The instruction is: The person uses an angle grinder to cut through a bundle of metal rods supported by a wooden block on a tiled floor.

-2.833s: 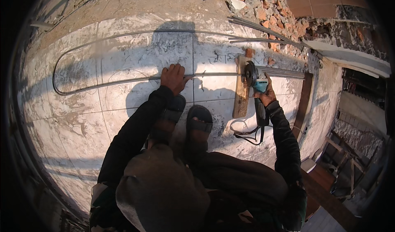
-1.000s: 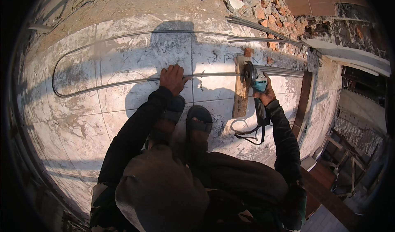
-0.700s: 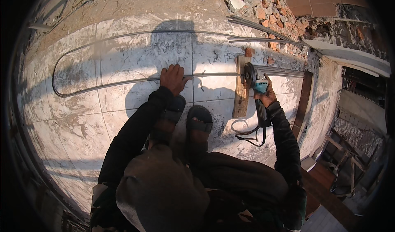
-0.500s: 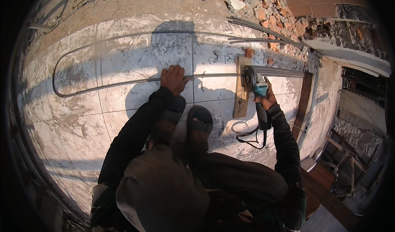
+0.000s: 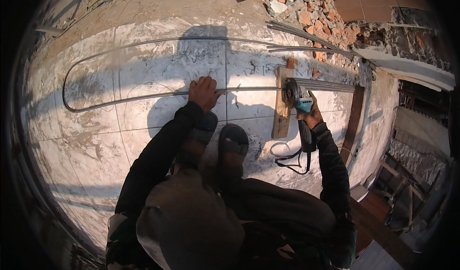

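Observation:
A long steel rod point(image 5: 153, 96), bent in a wide loop at the far left, lies across the tiled floor. My left hand point(image 5: 203, 95) is closed on its near straight length, knuckles up. My right hand point(image 5: 314, 115) grips an angle grinder point(image 5: 304, 104) with a teal head, black body and black cord. The grinder's disc point(image 5: 290, 92) stands on edge at the rods over a wooden board point(image 5: 281, 122); whether it touches metal, I cannot tell. Several straight rods point(image 5: 330, 85) run from the board toward the right.
Just in front of me are my feet in dark sandals point(image 5: 233, 138). Broken brick rubble point(image 5: 306, 11) is heaped at the far right, with more rods point(image 5: 306, 37) beside it. A brown beam point(image 5: 353, 121) edges the floor on the right. The grinder's cord point(image 5: 292, 165) curls on the tiles.

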